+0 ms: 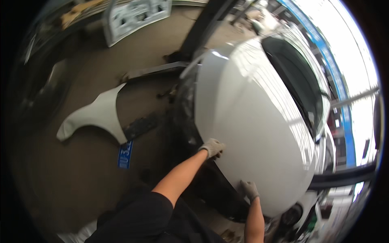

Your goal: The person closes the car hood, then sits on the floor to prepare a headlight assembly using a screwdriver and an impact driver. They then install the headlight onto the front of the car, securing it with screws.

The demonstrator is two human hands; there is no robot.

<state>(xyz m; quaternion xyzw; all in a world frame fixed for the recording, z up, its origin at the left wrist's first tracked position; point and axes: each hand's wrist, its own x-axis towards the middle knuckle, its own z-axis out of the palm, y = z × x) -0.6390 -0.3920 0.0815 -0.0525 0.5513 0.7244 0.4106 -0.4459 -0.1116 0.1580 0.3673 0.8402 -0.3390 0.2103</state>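
Note:
A large white car hood spreads out in front of me, with windows reflected in its gloss. My left hand, in a grey knit glove, is at the hood's front edge with its fingers curled in. What lies inside those fingers, if anything, is hidden. Farther right along the same edge is my right hand, gloved likewise. It looks closed on the rim, though blur softens its fingers. Under the hood's front edge the car's front end is dark and mostly in shadow.
A loose pale fender lies on the floor at left, near a blue plate. A dark post rises beyond the car's left side, with a long bar at its foot. A silver door-like panel stands at the back.

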